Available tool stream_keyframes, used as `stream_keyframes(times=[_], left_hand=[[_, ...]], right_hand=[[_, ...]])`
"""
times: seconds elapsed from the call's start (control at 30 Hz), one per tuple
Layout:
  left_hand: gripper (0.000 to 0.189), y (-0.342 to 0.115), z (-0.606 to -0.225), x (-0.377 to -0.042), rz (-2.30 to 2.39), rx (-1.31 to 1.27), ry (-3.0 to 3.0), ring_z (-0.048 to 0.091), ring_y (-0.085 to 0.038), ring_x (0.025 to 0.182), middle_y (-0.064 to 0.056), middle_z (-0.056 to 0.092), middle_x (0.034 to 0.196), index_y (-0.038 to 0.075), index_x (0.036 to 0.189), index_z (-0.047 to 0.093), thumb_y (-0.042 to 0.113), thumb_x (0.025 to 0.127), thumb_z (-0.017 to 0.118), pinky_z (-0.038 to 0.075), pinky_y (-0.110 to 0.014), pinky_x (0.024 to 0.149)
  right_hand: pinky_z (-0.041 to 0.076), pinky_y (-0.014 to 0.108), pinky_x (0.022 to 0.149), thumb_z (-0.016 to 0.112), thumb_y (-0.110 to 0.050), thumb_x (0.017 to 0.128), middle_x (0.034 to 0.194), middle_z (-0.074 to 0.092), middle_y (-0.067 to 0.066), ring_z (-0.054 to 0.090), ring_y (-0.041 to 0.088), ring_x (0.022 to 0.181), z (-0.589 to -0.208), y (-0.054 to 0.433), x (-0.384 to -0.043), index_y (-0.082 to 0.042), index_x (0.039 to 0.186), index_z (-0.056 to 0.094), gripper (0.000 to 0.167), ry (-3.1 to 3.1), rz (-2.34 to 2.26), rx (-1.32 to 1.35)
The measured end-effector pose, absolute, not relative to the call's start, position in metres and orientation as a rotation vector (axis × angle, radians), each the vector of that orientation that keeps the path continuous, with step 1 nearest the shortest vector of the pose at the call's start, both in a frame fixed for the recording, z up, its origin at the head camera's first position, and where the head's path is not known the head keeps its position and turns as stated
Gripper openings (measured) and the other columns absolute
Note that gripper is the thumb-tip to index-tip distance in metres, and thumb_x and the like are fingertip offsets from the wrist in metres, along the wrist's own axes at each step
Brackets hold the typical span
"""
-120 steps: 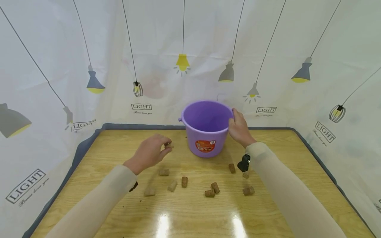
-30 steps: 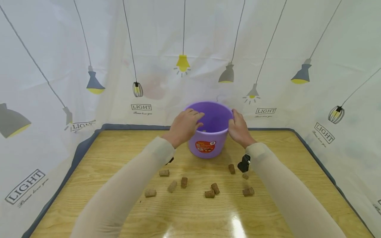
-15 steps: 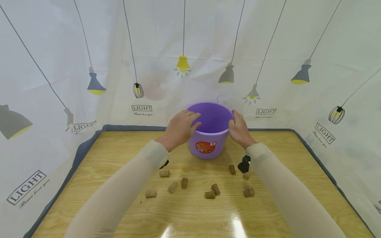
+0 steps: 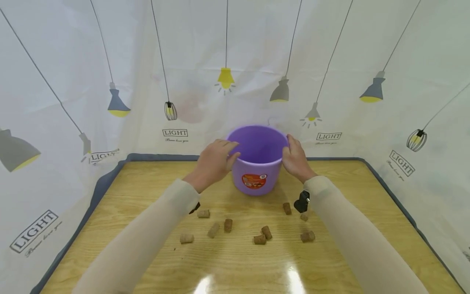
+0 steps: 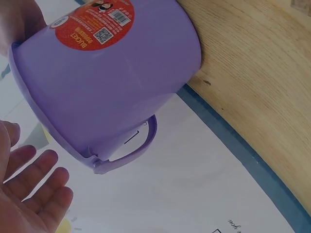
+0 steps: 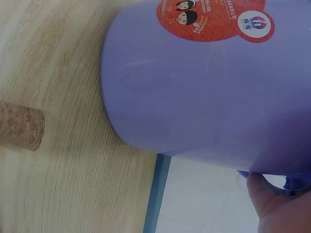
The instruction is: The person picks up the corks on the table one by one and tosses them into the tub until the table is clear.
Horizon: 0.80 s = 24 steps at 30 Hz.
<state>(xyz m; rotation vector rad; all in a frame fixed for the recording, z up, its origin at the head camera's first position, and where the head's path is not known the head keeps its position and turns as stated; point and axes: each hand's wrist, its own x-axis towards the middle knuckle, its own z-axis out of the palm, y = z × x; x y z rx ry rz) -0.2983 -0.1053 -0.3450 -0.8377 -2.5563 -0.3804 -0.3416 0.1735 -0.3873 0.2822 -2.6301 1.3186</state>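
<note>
A purple bucket (image 4: 257, 168) with a red label stands upright on the wooden table, its mouth facing up. My right hand (image 4: 296, 160) grips the right side of its rim; the thumb shows at the edge in the right wrist view. At the left of the rim hovers my left hand (image 4: 214, 161), fingers spread and holding nothing, as the left wrist view shows of its fingers (image 5: 41, 187). The bucket's handle (image 5: 133, 154) hangs behind it. Several corks lie in front, among them a pale cork (image 4: 203, 214) and a brown cork (image 4: 287, 208). The bucket's floor is hidden.
More corks are scattered nearer me, including a pale cork (image 4: 187, 238), a touching brown cork (image 4: 260, 239) and another cork (image 4: 307, 236) at right. A white lamp-printed cloth (image 4: 198, 81) with a dark border surrounds the table (image 4: 147, 192) at back and sides.
My left hand carried a cork to the bucket and let it go over the mouth, then drew back left off the rim. My right hand has kept its grip; the bucket stays put.
</note>
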Motion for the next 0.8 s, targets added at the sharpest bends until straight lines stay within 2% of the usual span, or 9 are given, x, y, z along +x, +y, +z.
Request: stream_keyframes(times=[0.53,0.8], left_hand=[[0.037,-0.13,-0.354,-0.289,-0.452,-0.813,-2.454,0.063,-0.03,0.119,-0.013,0.07,0.127,0.002,0.132,0.067,0.022,0.101,0.067,0.052,-0.043,0.105],[0.04,-0.141,-0.36,-0.282,-0.436,-0.822,-2.458,0.064,-0.033,0.116,-0.015,0.071,0.126,0.002,0.134,0.066,0.026,0.102,0.064,0.053,-0.046,0.102]], right_hand=[[0.012,0.053,0.127,0.025,-0.02,0.107,0.167,0.014,0.027,0.013,0.041,0.155,-0.387,0.173,-0.342,0.005,0.162,0.009,0.062,-2.639,1.325,0.288],[0.011,0.053,0.127,0.026,-0.02,0.107,0.166,0.015,0.028,0.014,0.041,0.155,-0.387,0.174,-0.342,0.005,0.162,0.01,0.062,-2.638,1.323,0.282]])
